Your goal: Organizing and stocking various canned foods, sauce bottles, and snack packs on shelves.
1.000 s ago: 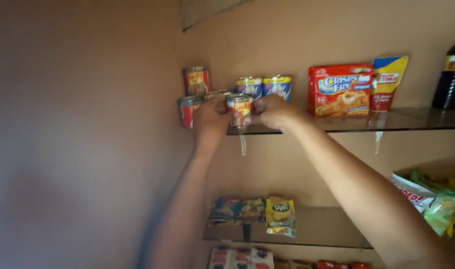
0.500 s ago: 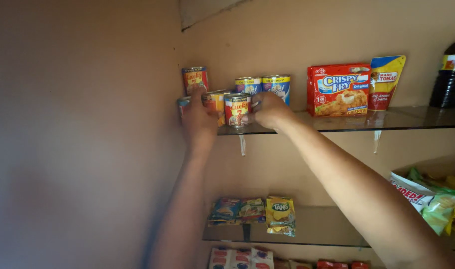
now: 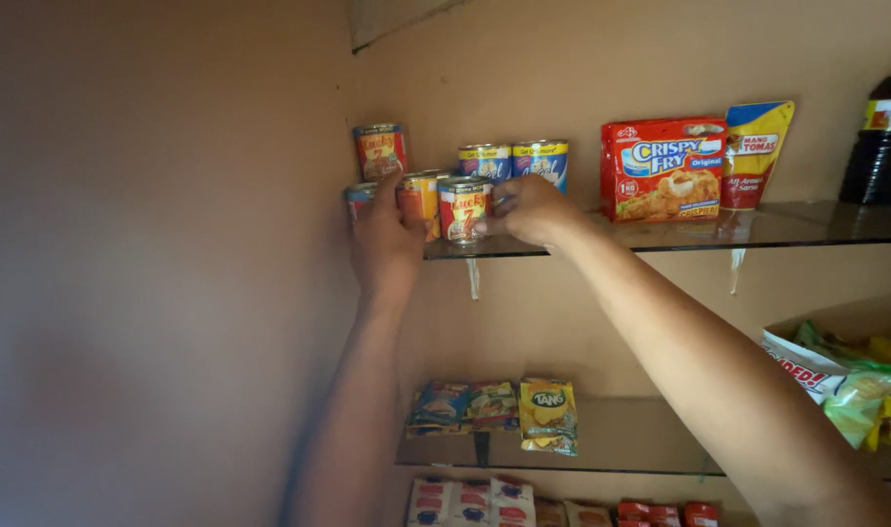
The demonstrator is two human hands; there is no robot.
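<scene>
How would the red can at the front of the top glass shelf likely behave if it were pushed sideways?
The red can looks rigid metal, so it probably slides upright on the smooth glass shelf. Being close to the edge, it might tip off. On its side, it would likely roll.

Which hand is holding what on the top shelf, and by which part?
Left hand grips an orange can by its side. Right hand touches the side of a red can; a full grip cannot be told.

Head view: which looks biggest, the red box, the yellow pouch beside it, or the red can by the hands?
1. Red box
2. Yellow pouch
3. Red can
All sit on one glass shelf, so nearness hardly matters.
</scene>
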